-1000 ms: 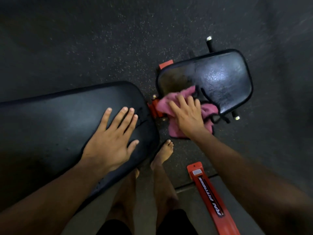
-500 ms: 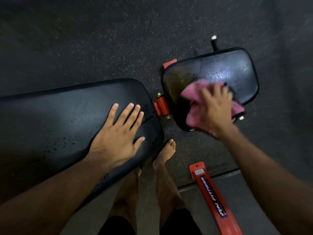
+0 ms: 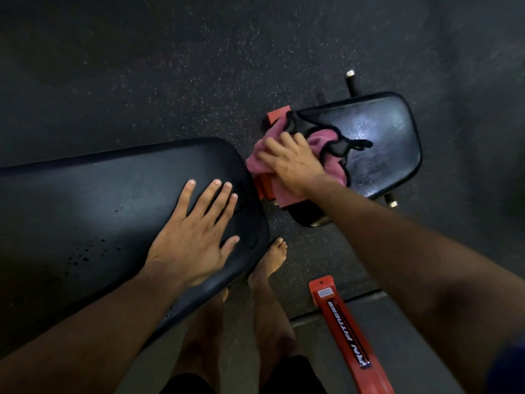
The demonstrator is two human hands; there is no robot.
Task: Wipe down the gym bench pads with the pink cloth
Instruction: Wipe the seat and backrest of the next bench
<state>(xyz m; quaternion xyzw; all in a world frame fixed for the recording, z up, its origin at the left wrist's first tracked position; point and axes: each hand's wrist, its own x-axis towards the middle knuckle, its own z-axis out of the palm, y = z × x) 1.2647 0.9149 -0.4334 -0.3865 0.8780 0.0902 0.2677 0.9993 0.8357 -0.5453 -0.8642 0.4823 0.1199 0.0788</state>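
Pink cloth with black stitched edging [image 3: 326, 163] lies bunched on the near-left corner of the small, glossy black vinyl seat pad [image 3: 380, 143], part of it draping over the pad's left edge toward the gap between the two pads. A person's right hand [image 3: 292, 163] presses down on top of the cloth, its grip curled into the fabric with the fingers pointing toward the pad's left edge. The bare part of the seat pad shines with a streaky sheen. A red metal frame bracket [image 3: 277, 115] shows at the pad's far-left corner, and more red frame is visible beneath the cloth between the pads. Two black pegs with silver tips [image 3: 350, 78] jut out from under the seat pad, one at its far edge and one at its near-right edge.

The left hand [image 3: 196, 237] rests flat on the right end of the long, matte black vinyl back pad [image 3: 99, 209], fingers spread and straight, holding nothing. Dark specks dot that pad near its near edge.

Two bare feet [image 3: 270, 260] stand on the dark speckled rubber floor [image 3: 170, 66] just beside the bench's near side. A red metal base bar with white lettering [image 3: 345, 331] runs along the floor at lower right.
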